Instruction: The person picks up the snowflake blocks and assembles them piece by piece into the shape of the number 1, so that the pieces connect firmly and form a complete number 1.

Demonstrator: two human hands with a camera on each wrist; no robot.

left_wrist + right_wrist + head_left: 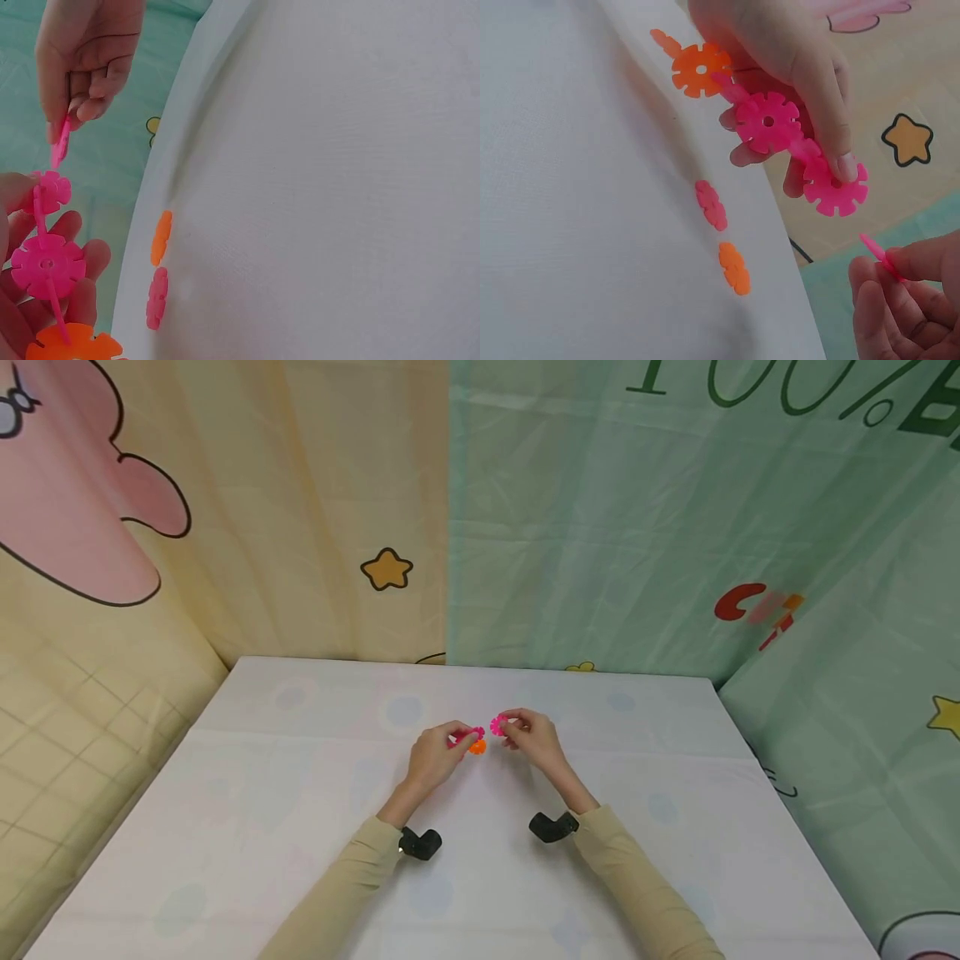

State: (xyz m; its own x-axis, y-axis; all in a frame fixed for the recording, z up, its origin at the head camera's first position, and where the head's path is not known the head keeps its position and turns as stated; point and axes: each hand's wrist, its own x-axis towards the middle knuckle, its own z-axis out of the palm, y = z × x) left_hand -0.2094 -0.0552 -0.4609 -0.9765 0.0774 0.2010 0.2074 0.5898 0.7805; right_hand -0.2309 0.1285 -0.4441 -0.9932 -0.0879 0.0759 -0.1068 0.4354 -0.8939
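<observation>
My left hand (435, 756) holds a chain of slotted flower-shaped discs between thumb and fingers. In the right wrist view, the chain has a pink end disc (834, 196) under the thumb, another pink disc (769, 122), and an orange disc (697, 71) toward the other end; narrow edge-on discs link them. My right hand (534, 742) pinches a single pink disc (498, 725) between thumb and fingertips, close to the chain's pink end but apart from it. The left wrist view shows this disc (61, 144) edge-on, just above the chain.
Two loose discs, one orange (734, 268) and one pinkish-red (711, 205), lie on the white-covered table (300, 827) near the hands. Printed curtains (555, 527) hang behind the table and at its sides. A black wrist camera (553, 827) sits on each forearm.
</observation>
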